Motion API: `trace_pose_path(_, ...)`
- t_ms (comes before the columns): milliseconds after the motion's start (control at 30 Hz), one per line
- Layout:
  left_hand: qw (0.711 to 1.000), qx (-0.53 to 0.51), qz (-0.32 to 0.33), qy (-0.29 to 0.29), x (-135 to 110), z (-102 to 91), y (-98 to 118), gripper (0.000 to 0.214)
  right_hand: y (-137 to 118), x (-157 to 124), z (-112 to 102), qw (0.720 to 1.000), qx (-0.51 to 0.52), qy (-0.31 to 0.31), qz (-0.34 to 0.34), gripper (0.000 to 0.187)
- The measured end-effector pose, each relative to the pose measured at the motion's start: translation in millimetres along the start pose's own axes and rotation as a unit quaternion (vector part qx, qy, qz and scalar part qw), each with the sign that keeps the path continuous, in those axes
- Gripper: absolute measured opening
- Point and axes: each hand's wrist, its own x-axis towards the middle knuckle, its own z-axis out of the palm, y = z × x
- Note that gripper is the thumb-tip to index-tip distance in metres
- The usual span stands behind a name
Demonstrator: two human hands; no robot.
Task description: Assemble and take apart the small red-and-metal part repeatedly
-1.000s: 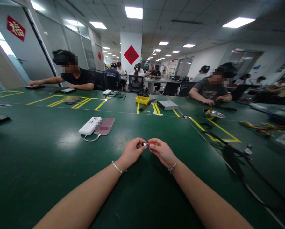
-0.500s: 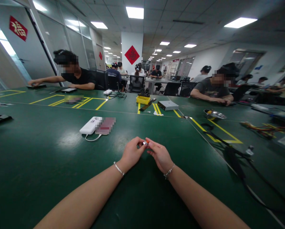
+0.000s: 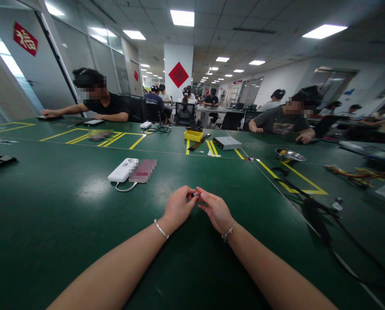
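Observation:
A small silver-and-orange piece (image 3: 196, 193) is pinched between both hands just above the green table (image 3: 92, 232); it is too small for me to tell its kind. My left hand (image 3: 178, 207) closes thumb and fingertips on its silver side. From the other side, my right hand (image 3: 215, 210) grips the orange end between thumb and forefinger, the lower fingers curled beneath. The fingertips of the two hands nearly meet and cover part of the piece. Each wrist wears a silver bracelet.
A white power bank (image 3: 123, 169) with a short cable lies beyond my left hand, beside a blurred flat item. Farther back are a yellow bin (image 3: 193, 136), a grey box (image 3: 227, 142) and a metal dish (image 3: 290, 154). Black cables (image 3: 318, 219) run along the right. Two people sit across the table.
The small piece has turned slightly between my fingertips, while both hands stay almost in place. Across the table, the right-hand person's hands have moved apart.

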Motion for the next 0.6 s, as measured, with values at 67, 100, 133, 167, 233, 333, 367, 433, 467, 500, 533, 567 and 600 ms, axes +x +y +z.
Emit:
trace_pose_path(67, 1.000, 0.008, 0.005, -0.005, 0.1, 0.8, -0.1, 0.009, 0.8, 1.0, -0.4, 0.999, -0.027, 0.017, -0.013, 0.033)
trace_pose_path(100, 1.000, 0.011, 0.008, -0.010, 0.2, 1.3, -0.1, 0.009, 1.6, 1.6, -0.4, 0.998, -0.047, 0.026, -0.024, 0.033)
trace_pose_path(133, 1.000, 0.015, 0.009, -0.017, 0.2, 1.7, -0.1, 0.009, 2.4, 2.5, -0.4, 0.996, -0.070, 0.035, -0.036, 0.033)
trace_pose_path(167, 0.999, 0.017, 0.010, -0.025, 0.3, 2.2, -0.2, 0.009, 2.8, 3.6, -0.5, 0.994, -0.094, 0.041, -0.048, 0.033)
trace_pose_path(233, 0.999, 0.013, 0.015, -0.046, 0.2, 2.9, -0.7, 0.011, 1.1, 6.8, -2.6, 0.987, -0.139, 0.051, -0.067, 0.032)
trace_pose_path(333, 0.997, 0.000, 0.017, -0.077, -0.3, 3.4, -3.4, 0.027, -13.7, 13.7, -17.8, 0.968, -0.217, 0.081, -0.096, 0.033)
trace_pose_path(367, 0.996, 0.000, 0.015, -0.087, -0.5, 3.5, -4.7, 0.031, -22.1, 16.0, -27.8, 0.953, -0.263, 0.107, -0.110, 0.032)
trace_pose_path(433, 0.995, 0.013, 0.007, -0.102, -0.6, 3.3, -7.7, 0.030, -41.7, 19.3, -56.2, 0.895, -0.384, 0.185, -0.134, 0.031)
trace_pose_path(467, 0.994, 0.022, 0.005, -0.111, -0.6, 3.1, -9.1, 0.028, -51.5, 19.9, -73.9, 0.848, -0.456, 0.232, -0.136, 0.029)
trace_pose_path(500, 0.992, 0.030, 0.004, -0.120, -0.5, 2.8, -10.3, 0.026, -60.4, 19.9, -93.3, 0.798, -0.517, 0.279, -0.135, 0.029)
trace_pose_path(533, 0.991, 0.039, 0.003, -0.127, -0.4, 2.7, -11.2, 0.024, -67.9, 19.3, -113.5, 0.751, -0.566, 0.314, -0.127, 0.029)
trace_pose_path(567, 0.990, 0.046, 0.003, -0.133, -0.3, 2.5, -11.9, 0.022, -73.5, 18.2, -133.5, 0.711, -0.601, 0.347, -0.113, 0.030)
trace_pose_path(600, 0.989, 0.053, 0.004, -0.135, -0.2, 2.5, -12.3, 0.021, -77.1, 16.8, -152.6, 0.683, -0.622, 0.373, -0.094, 0.031)
